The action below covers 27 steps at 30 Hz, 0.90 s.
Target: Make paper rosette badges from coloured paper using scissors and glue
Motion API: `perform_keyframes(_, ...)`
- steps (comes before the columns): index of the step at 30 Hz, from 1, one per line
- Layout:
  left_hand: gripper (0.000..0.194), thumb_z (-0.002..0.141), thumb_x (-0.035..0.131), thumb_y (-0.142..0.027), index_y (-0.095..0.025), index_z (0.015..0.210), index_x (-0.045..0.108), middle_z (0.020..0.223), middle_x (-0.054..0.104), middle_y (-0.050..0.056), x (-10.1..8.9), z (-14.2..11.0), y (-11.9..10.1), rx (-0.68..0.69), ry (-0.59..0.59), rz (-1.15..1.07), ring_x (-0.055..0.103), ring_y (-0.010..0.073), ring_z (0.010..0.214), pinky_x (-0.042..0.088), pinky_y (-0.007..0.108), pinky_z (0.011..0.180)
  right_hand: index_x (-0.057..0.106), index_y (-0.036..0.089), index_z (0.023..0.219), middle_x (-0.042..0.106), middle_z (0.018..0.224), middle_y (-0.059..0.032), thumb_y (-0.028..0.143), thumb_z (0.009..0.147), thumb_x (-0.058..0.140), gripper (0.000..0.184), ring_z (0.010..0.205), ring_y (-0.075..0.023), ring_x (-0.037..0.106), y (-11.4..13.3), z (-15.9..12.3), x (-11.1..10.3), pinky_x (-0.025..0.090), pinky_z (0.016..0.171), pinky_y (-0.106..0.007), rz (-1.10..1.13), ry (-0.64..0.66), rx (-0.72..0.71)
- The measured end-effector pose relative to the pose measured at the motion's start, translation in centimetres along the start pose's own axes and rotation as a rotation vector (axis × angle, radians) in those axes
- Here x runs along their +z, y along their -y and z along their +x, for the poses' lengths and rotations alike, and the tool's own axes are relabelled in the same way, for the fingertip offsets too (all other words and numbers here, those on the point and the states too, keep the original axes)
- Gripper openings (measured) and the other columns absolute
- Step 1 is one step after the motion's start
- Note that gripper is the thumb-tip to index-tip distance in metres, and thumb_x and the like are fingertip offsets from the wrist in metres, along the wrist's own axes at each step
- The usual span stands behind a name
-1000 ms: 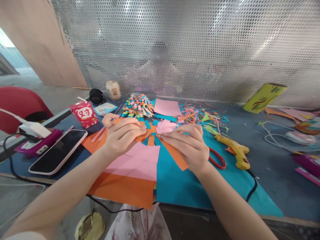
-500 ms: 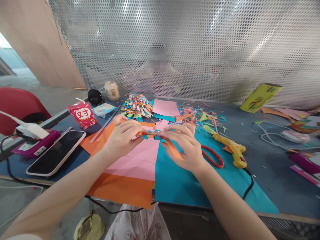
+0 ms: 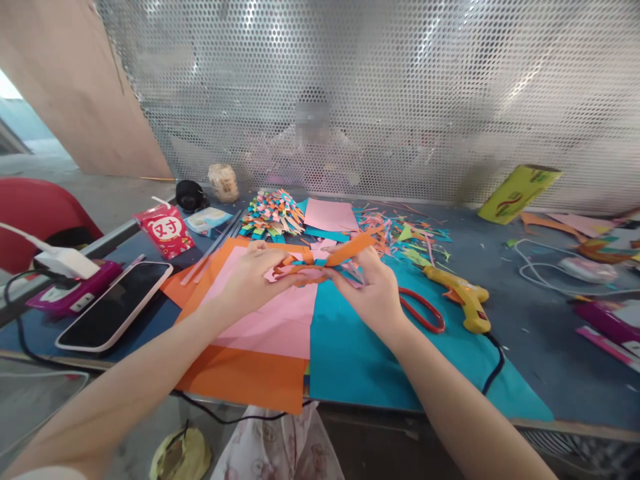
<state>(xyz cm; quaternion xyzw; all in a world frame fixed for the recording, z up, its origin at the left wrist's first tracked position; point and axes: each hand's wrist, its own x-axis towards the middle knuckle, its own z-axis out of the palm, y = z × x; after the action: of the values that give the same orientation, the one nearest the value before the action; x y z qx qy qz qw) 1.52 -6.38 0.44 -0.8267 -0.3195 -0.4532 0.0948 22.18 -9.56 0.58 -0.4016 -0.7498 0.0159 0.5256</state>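
Note:
Above the sheets, my left hand (image 3: pixel 257 275) is closed, its fingertips pinching one end of a small folded piece of orange, teal and pink paper strips (image 3: pixel 303 262). My right hand (image 3: pixel 371 288) grips the other end, and a wide orange paper strip (image 3: pixel 356 247) sticks up to the right from it. My fingers partly cover the piece. Beneath lie a pink paper sheet (image 3: pixel 270 327), an orange sheet (image 3: pixel 245 379) and a teal sheet (image 3: pixel 370 363). Beside my right hand are red-handled scissors (image 3: pixel 430 323) and a yellow glue gun (image 3: pixel 467 299).
Fringed multicoloured paper (image 3: pixel 273 217) and loose paper scraps (image 3: pixel 407 230) lie at the back. On the left are a phone (image 3: pixel 115 303), a purple power strip (image 3: pixel 75 293) and a red packet (image 3: pixel 165 229). A perforated metal panel (image 3: pixel 380 87) rises behind; a yellow tube (image 3: pixel 517 195) leans right.
The orange strip, which hung down across my right palm, now points up and to the right. My right hand has turned, and more of the folded paper piece shows between my hands.

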Motion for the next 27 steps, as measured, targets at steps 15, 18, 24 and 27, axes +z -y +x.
perform_keyframes(15, 0.040, 0.087, 0.056, -0.049, -0.018, 0.061, 0.049, 0.051, 0.053, -0.004, 0.2, 0.1, 0.0, 0.130, -0.006, 0.026, 0.046, 0.0114, 0.052, 0.039, 0.029, 0.063, 0.066, 0.024, 0.090, 0.068, 0.101, -0.0055, 0.024, 0.079, 0.063, 0.012, 0.099, -0.0231, 0.063, -0.1, 0.1, 0.0, 0.051, 0.089, -0.040, 0.155, 0.066, 0.166)
perform_keyframes(18, 0.031, 0.087, 0.058, -0.041, -0.018, 0.067, 0.055, 0.059, 0.062, -0.002, 0.1, 0.0, 0.2, 0.142, -0.031, 0.031, 0.055, 0.0127, 0.058, 0.042, 0.030, 0.066, 0.066, 0.024, 0.090, 0.069, 0.097, -0.0045, 0.023, 0.081, 0.062, 0.010, 0.099, -0.0222, 0.063, 0.2, 0.3, -0.3, 0.050, 0.090, -0.039, 0.140, 0.070, 0.076)
perform_keyframes(24, 0.016, 0.083, 0.063, -0.011, -0.023, 0.093, 0.065, 0.088, 0.073, 0.001, -1.0, -0.4, 1.1, 0.417, -0.255, 0.033, 0.065, 0.0164, 0.087, 0.051, 0.031, 0.075, 0.061, 0.027, 0.106, 0.070, 0.102, -0.0027, 0.015, 0.082, 0.062, 0.027, 0.102, -0.0209, 0.059, 1.0, 0.3, -0.8, 0.049, 0.089, -0.040, 0.081, 0.052, -0.245)
perform_keyframes(27, 0.019, 0.080, 0.067, -0.010, -0.025, 0.093, 0.066, 0.087, 0.073, -0.001, -1.4, -0.5, 1.3, 0.450, -0.338, 0.086, 0.065, 0.0157, 0.085, 0.052, 0.030, 0.073, 0.058, 0.027, 0.112, 0.068, 0.105, -0.0039, 0.018, 0.085, 0.060, 0.028, 0.099, -0.0200, 0.059, 1.0, 0.2, -1.0, 0.050, 0.084, -0.037, 0.059, 0.032, -0.307)
